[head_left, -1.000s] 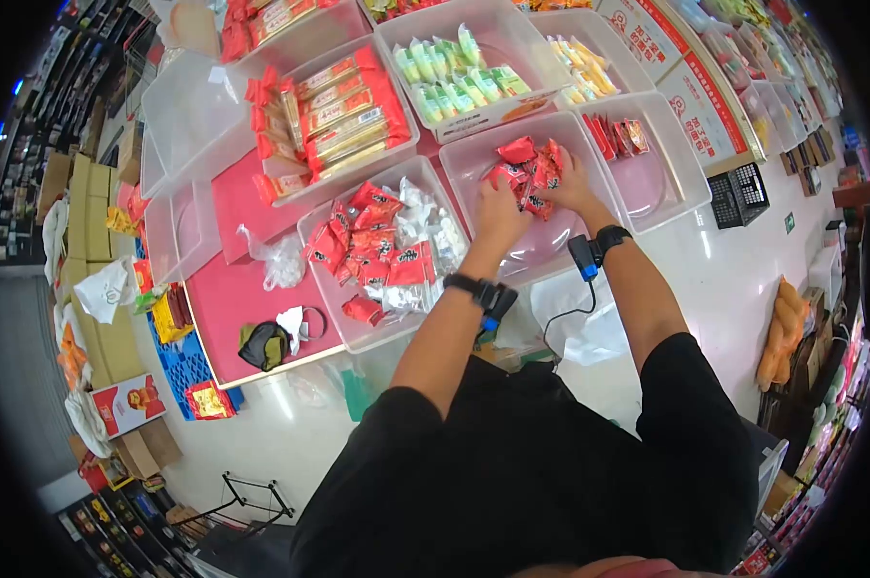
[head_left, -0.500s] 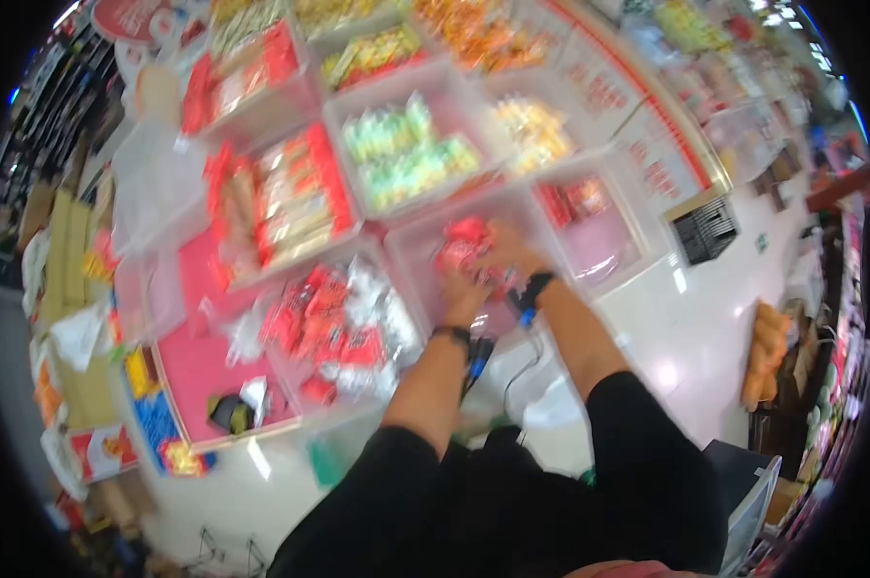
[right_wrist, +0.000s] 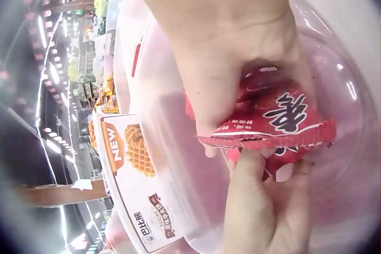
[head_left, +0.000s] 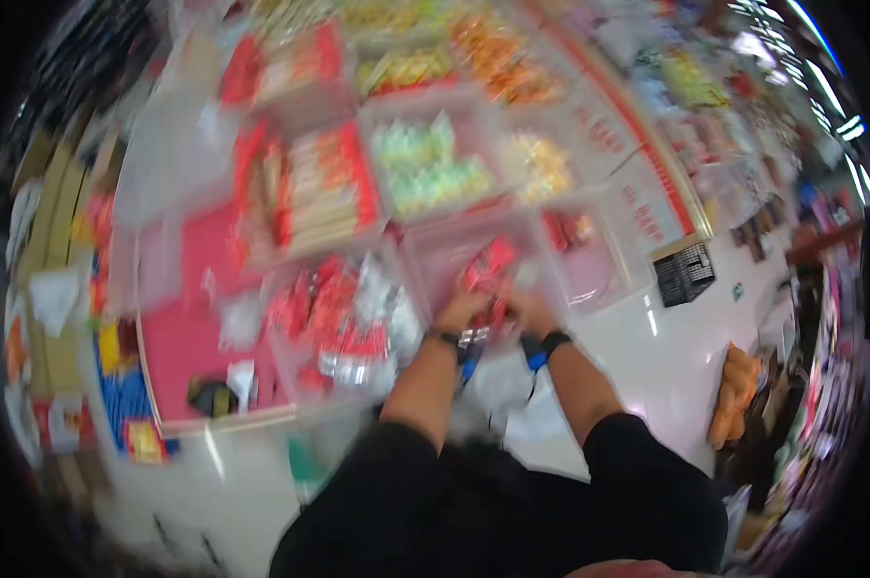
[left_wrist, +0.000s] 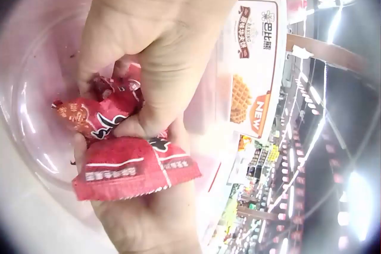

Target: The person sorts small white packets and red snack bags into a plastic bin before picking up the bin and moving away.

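Note:
Several red packets (head_left: 489, 265) are in and around both hands, inside a clear plastic bin (head_left: 435, 252). In the left wrist view the left hand (left_wrist: 156, 33) has its thumb and fingers curled round red packets (left_wrist: 113, 111). Another packet (left_wrist: 137, 167) lies across the other hand's fingers. The right wrist view has the right hand (right_wrist: 238, 45) gripping a red packet (right_wrist: 280, 117) with dark lettering, while the left hand's fingertips (right_wrist: 256, 164) touch the packets from the other side. The head view is blurred, with the hands close together.
To the left stands a bin of red and silver packets (head_left: 334, 318). Behind are bins of green packets (head_left: 425, 159) and long red-ended packs (head_left: 319, 188); a bin with a few red packets (head_left: 589, 270) adjoins on the right. A black basket (head_left: 684, 274) stands beyond.
Compared with a second ago, the head view has shifted, so the bins appear lower and blurred. Both hands are nearer the bin's front edge and closer together, with red packets between them.

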The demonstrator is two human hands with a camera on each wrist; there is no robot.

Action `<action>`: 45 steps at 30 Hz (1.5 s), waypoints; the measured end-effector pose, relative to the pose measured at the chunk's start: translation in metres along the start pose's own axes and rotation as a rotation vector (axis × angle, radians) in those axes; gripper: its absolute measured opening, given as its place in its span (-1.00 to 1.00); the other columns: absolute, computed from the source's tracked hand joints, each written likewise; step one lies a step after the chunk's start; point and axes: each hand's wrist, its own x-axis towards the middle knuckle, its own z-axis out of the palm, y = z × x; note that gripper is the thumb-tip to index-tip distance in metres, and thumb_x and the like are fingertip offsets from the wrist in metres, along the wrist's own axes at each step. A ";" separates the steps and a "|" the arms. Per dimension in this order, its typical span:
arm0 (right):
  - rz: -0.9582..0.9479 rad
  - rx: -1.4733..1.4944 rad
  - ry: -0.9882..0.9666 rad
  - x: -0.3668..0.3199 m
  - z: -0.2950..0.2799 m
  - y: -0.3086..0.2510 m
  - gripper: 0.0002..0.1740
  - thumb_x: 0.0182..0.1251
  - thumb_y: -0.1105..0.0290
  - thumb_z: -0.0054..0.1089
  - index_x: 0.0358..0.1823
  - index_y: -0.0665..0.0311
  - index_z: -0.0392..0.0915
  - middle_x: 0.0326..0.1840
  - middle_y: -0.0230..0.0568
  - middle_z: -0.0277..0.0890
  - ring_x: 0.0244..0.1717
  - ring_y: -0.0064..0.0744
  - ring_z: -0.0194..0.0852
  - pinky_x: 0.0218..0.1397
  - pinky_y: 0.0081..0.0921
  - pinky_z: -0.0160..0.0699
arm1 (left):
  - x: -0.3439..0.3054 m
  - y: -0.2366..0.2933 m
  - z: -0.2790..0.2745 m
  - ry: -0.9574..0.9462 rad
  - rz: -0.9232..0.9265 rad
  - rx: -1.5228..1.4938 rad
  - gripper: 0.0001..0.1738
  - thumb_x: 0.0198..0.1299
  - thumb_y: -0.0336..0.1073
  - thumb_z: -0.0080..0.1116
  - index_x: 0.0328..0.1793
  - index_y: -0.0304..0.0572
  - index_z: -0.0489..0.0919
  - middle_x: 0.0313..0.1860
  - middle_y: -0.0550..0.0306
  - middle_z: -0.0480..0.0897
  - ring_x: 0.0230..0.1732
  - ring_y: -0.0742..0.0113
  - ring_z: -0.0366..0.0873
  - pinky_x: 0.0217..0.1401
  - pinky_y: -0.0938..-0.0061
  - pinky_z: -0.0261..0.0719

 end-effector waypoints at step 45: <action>0.484 0.263 0.257 0.177 0.072 -0.057 -0.42 0.26 -0.01 0.13 0.06 0.40 0.49 -0.06 -0.11 0.54 -0.10 -0.33 0.52 -0.08 -0.39 0.57 | -0.248 -0.036 -0.184 1.224 0.638 1.229 -0.89 -0.06 -0.26 0.09 -0.46 -0.08 0.56 -0.46 0.14 0.55 -0.38 0.08 0.51 -0.38 0.21 0.45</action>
